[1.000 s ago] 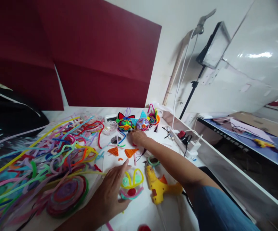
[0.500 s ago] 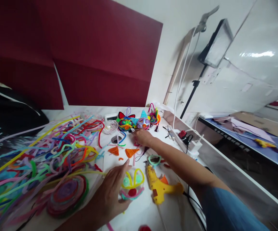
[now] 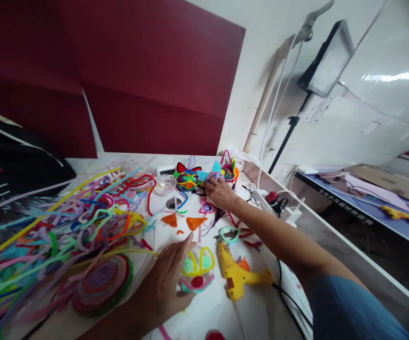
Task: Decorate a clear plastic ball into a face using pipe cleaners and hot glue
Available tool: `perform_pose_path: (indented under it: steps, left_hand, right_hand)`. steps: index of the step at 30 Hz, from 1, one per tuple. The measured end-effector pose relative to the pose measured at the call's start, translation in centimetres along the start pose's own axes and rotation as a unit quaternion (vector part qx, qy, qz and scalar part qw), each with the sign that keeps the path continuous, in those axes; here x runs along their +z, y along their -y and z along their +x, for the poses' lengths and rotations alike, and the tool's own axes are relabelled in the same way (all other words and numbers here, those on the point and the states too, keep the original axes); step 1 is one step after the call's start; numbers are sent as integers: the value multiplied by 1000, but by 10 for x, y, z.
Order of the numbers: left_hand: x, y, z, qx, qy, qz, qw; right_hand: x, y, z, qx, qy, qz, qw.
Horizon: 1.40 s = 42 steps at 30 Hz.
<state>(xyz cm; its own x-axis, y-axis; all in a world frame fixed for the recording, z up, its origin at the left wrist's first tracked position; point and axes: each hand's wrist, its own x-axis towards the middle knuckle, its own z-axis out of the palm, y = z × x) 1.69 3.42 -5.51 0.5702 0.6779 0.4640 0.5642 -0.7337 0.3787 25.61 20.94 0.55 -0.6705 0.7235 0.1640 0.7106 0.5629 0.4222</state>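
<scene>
The left hand point(image 3: 167, 276) enters from the bottom edge, its forearm slanting up toward lower centre, back of the hand turned to the camera. Its thumb and fingers stand wide around the left side of a clear ball point(image 3: 198, 270) with yellow loops and a red nose, clamped on it at lower centre, fingers above and thumb below. The right arm stretches diagonally from a blue sleeve point(image 3: 353, 307) at lower right to the middle of the frame. There the right hand point(image 3: 221, 192) lies palm down, fingers bent over a lavender ball point(image 3: 215, 176) with light-blue ears; whether they grip it cannot be told. Beneath the right forearm, right of the clear ball, lies a yellow glue gun point(image 3: 238, 274).
</scene>
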Motion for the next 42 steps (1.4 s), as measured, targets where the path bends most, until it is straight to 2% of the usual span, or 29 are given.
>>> perform_pose_path:
  steps: [14, 20, 26, 27, 29, 31, 33, 36, 38, 42]
  left_hand:
    - [6, 2, 1, 9, -29, -25, 999]
    - [-2, -1, 3, -6, -7, -15, 1000]
    - [-3, 1, 7, -27, -19, -37, 999]
    - [-3, 1, 7, -30, -24, -35, 999]
    - [-2, 1, 8, -31, -37, -28, 998]
    - [-2, 0, 7, -26, -48, -18, 998]
    - [-2, -1, 7, -19, -53, -7, 998]
    - [-3, -3, 6, -8, -51, 6, 999]
    - [-4, -5, 6, 6, -51, 15, 999]
    - [-5, -8, 7, 31, -62, 31, 997]
  right_hand:
    - [-4, -5, -10, -8, -6, 26, 1000]
    - [-16, 6, -14, 21, -18, 115, 993]
    - [-43, 39, -45, 50, -33, 253, 966]
    - [-47, 46, -51, 53, -31, 299, 952]
    - [-53, 59, -63, 72, -19, 488, 870]
    - [-58, 68, -72, 92, -12, 592, 801]
    - [-62, 74, -80, 111, -11, 625, 773]
    - [-67, 77, -90, 130, -16, 642, 755]
    - [-70, 80, -96, 136, -13, 667, 733]
    - [-74, 90, -103, 162, 13, 739, 654]
